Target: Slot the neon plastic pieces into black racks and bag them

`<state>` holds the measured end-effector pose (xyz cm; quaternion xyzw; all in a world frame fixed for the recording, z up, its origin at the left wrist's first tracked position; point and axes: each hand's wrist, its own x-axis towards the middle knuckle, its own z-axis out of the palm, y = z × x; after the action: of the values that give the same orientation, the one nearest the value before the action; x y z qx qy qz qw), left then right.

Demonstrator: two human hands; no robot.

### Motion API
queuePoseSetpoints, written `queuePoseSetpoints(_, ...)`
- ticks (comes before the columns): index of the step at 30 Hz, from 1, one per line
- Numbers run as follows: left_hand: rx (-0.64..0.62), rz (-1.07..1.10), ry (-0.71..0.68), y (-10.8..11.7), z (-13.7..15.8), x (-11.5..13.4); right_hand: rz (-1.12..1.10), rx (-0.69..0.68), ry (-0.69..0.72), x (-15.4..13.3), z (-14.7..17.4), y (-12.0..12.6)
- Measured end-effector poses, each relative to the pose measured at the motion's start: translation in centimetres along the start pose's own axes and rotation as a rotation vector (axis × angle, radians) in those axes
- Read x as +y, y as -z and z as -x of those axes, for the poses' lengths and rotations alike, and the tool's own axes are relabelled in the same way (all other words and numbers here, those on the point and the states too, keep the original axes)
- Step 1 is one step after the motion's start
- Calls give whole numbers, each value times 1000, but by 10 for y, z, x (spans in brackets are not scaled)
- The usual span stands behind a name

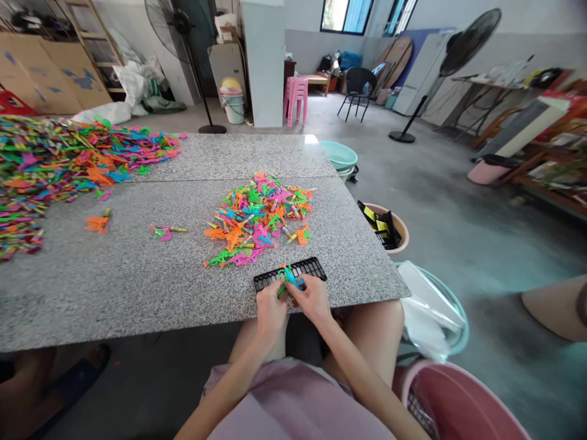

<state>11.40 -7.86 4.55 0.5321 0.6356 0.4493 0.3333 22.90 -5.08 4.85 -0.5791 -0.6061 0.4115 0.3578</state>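
Equally near, left hand (271, 304) and right hand (314, 299) pinch blue-and-green plastic pieces (292, 277) in closed fingers (300, 293), lower centre of frame; pieces between hands, overlapping black tray (314, 266); long axis unclear.

The window (347, 15) glows bright, glare spots the tabletop (183, 287), and edges look stretched.

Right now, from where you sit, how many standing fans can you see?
2. One standing fan is at the back left, beyond the speckled table; a second fan is on the right, standing on the open floor. Others could be hidden.
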Motion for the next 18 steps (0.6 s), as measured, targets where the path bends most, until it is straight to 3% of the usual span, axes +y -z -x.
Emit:
queuePoseSetpoints(3,-18,30,16,0,-2,-3,-103,-21,-56,2,-1,-2)
queuePoseSetpoints(8,-126,210,33,2,-4,-9,-455,-224,-133,5,-3,8)
queuePoseSetpoints(13,-211,414,77,0,1,-5,-343,-261,-83,3,-3,21)
queuePoseSetpoints(18,-120,436,128,-3,-2,-1,-242,-265,-71,7,1,17)
